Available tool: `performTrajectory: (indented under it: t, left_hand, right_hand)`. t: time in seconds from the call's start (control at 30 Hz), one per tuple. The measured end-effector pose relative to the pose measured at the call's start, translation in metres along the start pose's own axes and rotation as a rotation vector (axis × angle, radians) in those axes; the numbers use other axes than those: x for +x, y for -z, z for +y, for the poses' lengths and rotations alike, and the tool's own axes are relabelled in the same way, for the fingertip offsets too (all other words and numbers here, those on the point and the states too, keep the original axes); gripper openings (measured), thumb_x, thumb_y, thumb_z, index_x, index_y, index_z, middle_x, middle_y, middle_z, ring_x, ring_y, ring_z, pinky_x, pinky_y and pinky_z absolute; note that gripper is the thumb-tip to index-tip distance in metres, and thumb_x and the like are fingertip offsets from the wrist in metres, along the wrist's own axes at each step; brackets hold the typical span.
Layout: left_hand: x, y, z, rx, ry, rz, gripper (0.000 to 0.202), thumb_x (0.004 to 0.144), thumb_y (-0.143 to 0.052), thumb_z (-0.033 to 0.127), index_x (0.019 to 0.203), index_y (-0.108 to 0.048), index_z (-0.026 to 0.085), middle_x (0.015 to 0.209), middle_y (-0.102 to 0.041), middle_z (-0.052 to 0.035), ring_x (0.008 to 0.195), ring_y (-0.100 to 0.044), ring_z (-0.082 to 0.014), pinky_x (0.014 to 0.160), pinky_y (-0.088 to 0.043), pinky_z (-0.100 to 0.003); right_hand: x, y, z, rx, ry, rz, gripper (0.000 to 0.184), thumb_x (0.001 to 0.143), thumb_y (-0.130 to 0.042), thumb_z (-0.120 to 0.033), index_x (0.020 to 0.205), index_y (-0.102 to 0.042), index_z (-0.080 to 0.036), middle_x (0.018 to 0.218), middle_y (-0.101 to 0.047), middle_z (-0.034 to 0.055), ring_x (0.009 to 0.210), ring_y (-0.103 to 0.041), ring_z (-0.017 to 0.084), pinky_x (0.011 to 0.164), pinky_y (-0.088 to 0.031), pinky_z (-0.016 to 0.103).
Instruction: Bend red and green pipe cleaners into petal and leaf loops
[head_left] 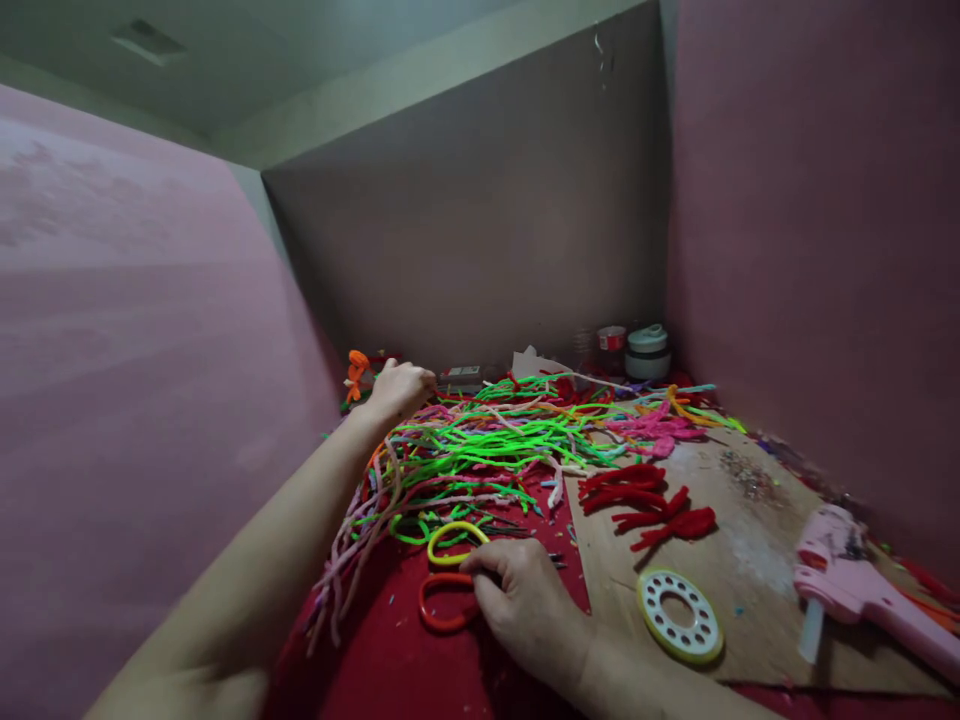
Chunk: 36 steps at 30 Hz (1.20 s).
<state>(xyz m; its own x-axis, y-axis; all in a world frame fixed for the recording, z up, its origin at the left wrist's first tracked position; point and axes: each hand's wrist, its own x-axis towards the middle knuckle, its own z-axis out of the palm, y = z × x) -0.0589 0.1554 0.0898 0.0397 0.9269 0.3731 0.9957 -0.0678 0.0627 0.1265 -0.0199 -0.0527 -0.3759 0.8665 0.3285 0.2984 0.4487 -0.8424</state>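
My right hand (525,600) is closed at the near side, its thumb and fingers pinched on scissors. The scissors' yellow loop (457,526) and red loop (448,628) show left of the fingers; the hand covers much of the rest. At the far left edge of the pile, my left hand (405,386) has its fingers curled down. What those fingers hold, if anything, is hidden. Between and beyond the hands spreads a tangled heap of pipe cleaners (495,442), bright green, pink, red and other colours.
Right of the heap, red fuzzy bundles (675,525), a tape roll (679,617) and a pink glue gun (840,570) lie on a brown board (622,580). An orange fuzzy piece (358,368) and a lidded container (647,355) stand at the back. Walls close in on both sides.
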Motion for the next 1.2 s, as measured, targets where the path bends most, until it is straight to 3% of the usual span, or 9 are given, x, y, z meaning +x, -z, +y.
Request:
performTrajectory:
  t: [0.17, 0.27, 0.47, 0.57, 0.63, 0.77, 0.97, 1.03, 1.2]
  left_hand:
    - [-0.003, 0.027, -0.01, 0.119, -0.028, 0.047, 0.011, 0.055, -0.06, 0.015, 0.046, -0.054, 0.018, 0.062, -0.063, -0.0052, 0.088, -0.056, -0.0247, 0.082, -0.031, -0.032]
    - [-0.007, 0.041, -0.015, 0.079, 0.009, 0.107, 0.004, 0.059, -0.058, 0.021, 0.057, -0.061, 0.02, 0.062, -0.061, -0.0023, 0.077, -0.056, -0.0199, 0.069, -0.036, -0.026]
    - [-0.024, 0.053, -0.004, -0.509, 0.097, -0.101, 0.02, 0.064, -0.056, 0.035, 0.07, -0.061, 0.017, 0.044, -0.044, 0.0027, 0.041, -0.036, -0.0073, 0.042, -0.028, -0.019]
    - [-0.039, 0.049, 0.004, -0.64, 0.041, -0.322, 0.02, 0.061, -0.062, 0.035, 0.065, -0.058, 0.016, 0.043, -0.041, 0.0042, 0.038, -0.03, -0.0049, 0.039, -0.021, -0.018]
    - [-0.054, 0.044, 0.01, -0.691, -0.028, -0.4, 0.022, 0.063, -0.062, 0.036, 0.067, -0.059, 0.015, 0.045, -0.042, 0.0048, 0.039, -0.03, -0.0045, 0.04, -0.021, -0.018]
    - [-0.094, 0.026, 0.022, -0.629, -0.121, -0.477, 0.02, 0.066, -0.06, 0.034, 0.067, -0.061, 0.014, 0.052, -0.045, 0.0037, 0.046, -0.034, -0.006, 0.044, -0.025, -0.019]
    - [-0.138, 0.004, 0.024, -0.569, -0.166, -0.493, 0.015, 0.068, -0.056, 0.028, 0.067, -0.064, 0.015, 0.059, -0.052, 0.0016, 0.057, -0.042, -0.0092, 0.053, -0.032, -0.019]
    - [-0.143, 0.003, 0.02, -0.597, -0.126, -0.478, 0.014, 0.067, -0.058, 0.028, 0.065, -0.063, 0.015, 0.057, -0.05, 0.0023, 0.055, -0.041, -0.0087, 0.052, -0.03, -0.019]
    - [-0.146, 0.005, 0.006, -0.769, -0.01, -0.428, 0.017, 0.066, -0.063, 0.031, 0.066, -0.064, 0.014, 0.056, -0.051, 0.0024, 0.053, -0.042, -0.0083, 0.051, -0.031, -0.02]
  right_hand:
    - [0.001, 0.001, -0.001, 0.014, 0.005, 0.013, 0.032, 0.069, -0.044, -0.009, 0.081, -0.072, -0.019, 0.076, -0.071, 0.0042, 0.071, -0.063, 0.014, 0.066, -0.042, 0.021]
    - [0.001, 0.001, 0.0, 0.031, 0.003, 0.022, 0.032, 0.069, -0.044, -0.009, 0.082, -0.072, -0.018, 0.078, -0.071, 0.005, 0.073, -0.064, 0.015, 0.067, -0.043, 0.022]
    - [0.003, -0.001, 0.001, 0.17, -0.015, 0.051, 0.028, 0.07, -0.046, -0.01, 0.077, -0.072, -0.018, 0.075, -0.07, 0.0038, 0.071, -0.062, 0.015, 0.066, -0.042, 0.024]
    - [0.011, 0.004, 0.001, 0.523, -0.174, 0.04, 0.019, 0.074, -0.052, -0.021, 0.082, -0.068, -0.015, 0.061, -0.063, 0.0011, 0.055, -0.055, 0.011, 0.054, -0.04, 0.022]
    - [0.018, 0.011, 0.001, 0.862, -0.295, -0.019, 0.028, 0.075, -0.057, -0.034, 0.093, -0.061, -0.014, 0.056, -0.057, -0.0023, 0.041, -0.044, 0.007, 0.042, -0.033, 0.019]
    - [0.027, 0.026, 0.004, 1.301, -0.292, 0.057, 0.036, 0.069, -0.067, -0.037, 0.097, -0.054, -0.018, 0.08, -0.062, 0.0011, 0.05, -0.052, 0.007, 0.04, -0.035, 0.017]
    - [0.035, 0.04, 0.01, 1.407, -0.397, 0.288, 0.008, 0.079, -0.056, -0.021, 0.077, -0.058, -0.013, 0.069, -0.064, 0.0038, 0.05, -0.056, 0.01, 0.042, -0.041, 0.02]
    - [0.037, 0.044, 0.01, 1.398, -0.383, 0.35, 0.015, 0.082, -0.05, -0.017, 0.07, -0.057, -0.012, 0.062, -0.064, 0.005, 0.048, -0.055, 0.01, 0.043, -0.041, 0.02]
    - [0.038, 0.051, 0.007, 1.37, -0.374, 0.397, 0.01, 0.084, -0.048, -0.018, 0.08, -0.056, -0.013, 0.056, -0.065, 0.0051, 0.043, -0.054, 0.012, 0.04, -0.042, 0.021]
